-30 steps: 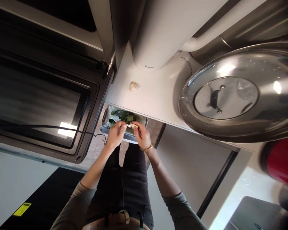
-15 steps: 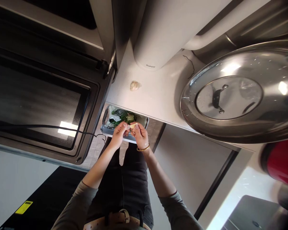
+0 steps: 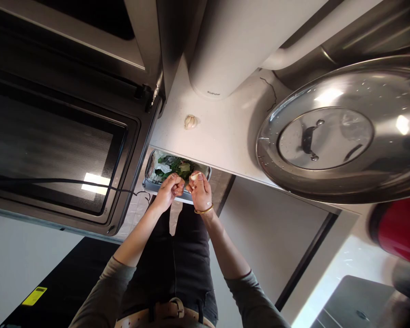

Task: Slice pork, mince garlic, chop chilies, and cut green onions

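Observation:
Both my hands are held together over a metal waste bin [image 3: 148,172] on the floor that holds green leaves and pale scraps. My right hand [image 3: 200,192], with a gold bangle on its wrist, pinches a small pale garlic clove [image 3: 194,176] at its fingertips. My left hand [image 3: 168,190] is curled right beside it, fingertips against the right hand's fingers near the clove. Whether the left fingers hold a bit of peel is too small to tell.
A garlic bulb [image 3: 190,121] lies on the white counter [image 3: 225,136] next to a white cylindrical appliance [image 3: 222,45]. A large steel lid [image 3: 328,132] sits at right, a red vessel [image 3: 401,228] beyond it. A dark glass oven door [image 3: 54,136] hangs at left.
Both hands have shifted slightly toward the bin and closed tighter together. The clove has turned in the right fingertips, and the left fingers have curled in.

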`<state>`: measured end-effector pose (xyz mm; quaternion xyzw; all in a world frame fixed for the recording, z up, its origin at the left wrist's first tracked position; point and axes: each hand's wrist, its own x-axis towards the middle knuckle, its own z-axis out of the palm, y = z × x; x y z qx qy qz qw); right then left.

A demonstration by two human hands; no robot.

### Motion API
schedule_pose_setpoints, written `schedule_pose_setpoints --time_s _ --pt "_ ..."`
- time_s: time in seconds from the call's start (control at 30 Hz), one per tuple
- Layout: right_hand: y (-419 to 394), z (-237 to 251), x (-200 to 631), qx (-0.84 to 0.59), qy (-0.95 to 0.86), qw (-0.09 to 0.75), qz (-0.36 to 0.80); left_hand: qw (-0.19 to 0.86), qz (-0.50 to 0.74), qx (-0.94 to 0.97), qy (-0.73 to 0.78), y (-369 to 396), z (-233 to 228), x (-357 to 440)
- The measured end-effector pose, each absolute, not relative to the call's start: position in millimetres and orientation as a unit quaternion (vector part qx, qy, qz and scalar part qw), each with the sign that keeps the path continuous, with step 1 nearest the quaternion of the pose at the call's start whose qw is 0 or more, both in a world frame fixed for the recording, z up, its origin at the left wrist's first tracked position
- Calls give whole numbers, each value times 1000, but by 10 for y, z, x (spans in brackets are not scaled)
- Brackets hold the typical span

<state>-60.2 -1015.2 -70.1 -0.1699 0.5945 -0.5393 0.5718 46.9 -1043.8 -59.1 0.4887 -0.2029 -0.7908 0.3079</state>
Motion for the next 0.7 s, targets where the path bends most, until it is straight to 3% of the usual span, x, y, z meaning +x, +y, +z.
schedule_pose_setpoints --time_s 0.13,0.27,0.4,0.53,0.7 --pt "-10125 -692 -619 -279 610 556 -490 172 -563 612 -527 -10434 -652 518" --pt "-10094 -681 -655 -392 647 478 -445 84 -388 617 -680 -10440 -653 554" --pt "-10112 -670 -690 -439 642 445 -443 77 -356 552 -750 -10471 -580 551" --pt "-10138 -660 -743 -435 614 467 -464 58 -338 537 -771 -10495 -522 560" --pt "-10136 -646 -826 -468 594 490 -433 108 -374 518 -761 -10520 -469 610"
